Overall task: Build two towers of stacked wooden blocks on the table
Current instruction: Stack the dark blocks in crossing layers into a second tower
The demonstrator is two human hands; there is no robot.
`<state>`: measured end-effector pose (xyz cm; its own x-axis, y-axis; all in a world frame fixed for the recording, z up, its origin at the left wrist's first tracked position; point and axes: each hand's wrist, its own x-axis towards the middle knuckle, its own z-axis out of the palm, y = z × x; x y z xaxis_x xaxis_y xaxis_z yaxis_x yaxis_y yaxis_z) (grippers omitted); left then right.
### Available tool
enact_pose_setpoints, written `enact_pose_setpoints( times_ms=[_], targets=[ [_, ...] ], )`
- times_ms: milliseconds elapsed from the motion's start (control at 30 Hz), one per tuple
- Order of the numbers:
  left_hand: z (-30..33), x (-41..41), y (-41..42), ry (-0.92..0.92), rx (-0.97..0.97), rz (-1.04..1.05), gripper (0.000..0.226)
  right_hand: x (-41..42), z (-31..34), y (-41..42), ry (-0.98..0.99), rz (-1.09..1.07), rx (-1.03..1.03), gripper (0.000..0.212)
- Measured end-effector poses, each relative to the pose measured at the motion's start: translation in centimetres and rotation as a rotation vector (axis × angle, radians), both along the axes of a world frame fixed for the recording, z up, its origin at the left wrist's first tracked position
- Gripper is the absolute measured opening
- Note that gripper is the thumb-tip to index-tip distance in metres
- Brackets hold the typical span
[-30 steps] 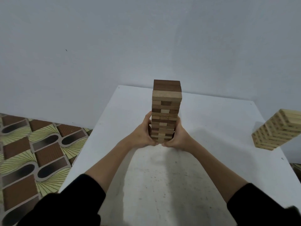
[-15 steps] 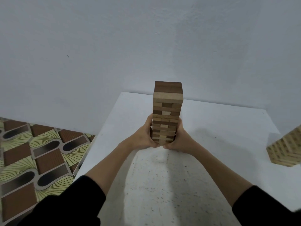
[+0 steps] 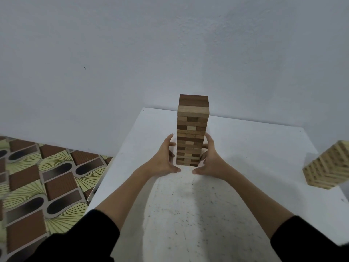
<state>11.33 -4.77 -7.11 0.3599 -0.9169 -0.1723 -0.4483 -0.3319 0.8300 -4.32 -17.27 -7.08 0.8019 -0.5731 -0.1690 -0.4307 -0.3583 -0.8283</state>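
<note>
Where frame cuts pale tower (image 3: 328, 167), left hand (image 3: 163, 159), right hand (image 3: 212, 159) flank dark tower (image 3: 191, 131), fingers spread, gripping nothing.

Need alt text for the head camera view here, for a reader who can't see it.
A tall dark-and-light wooden block tower stands upright on a white table, with the person's left hand and right hand open on either side of its base. A second, pale block tower sits at the right edge.
</note>
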Motion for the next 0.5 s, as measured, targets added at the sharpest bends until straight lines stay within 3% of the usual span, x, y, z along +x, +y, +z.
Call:
enact_pose_setpoints(
  times_ms=[233, 400, 500],
  targets=[
    [-0.1, -2.8, 4.0, 0.021, 0.011, 0.173, 0.100, -4.2, 0.2, 1.7, 0.048, -0.163, 0.019, 0.122],
    [-0.2, -6.9, 6.2, 0.121, -0.066, 0.217, 0.070, -8.2, -0.1, 2.9, 0.003, -0.216, -0.017, 0.110],
    [-0.6, -9.9, 6.4, 0.106, -0.115, 0.207, 0.052, -10.5, -0.1, 3.4, -0.013, -0.244, -0.049, 0.091]
  ],
)
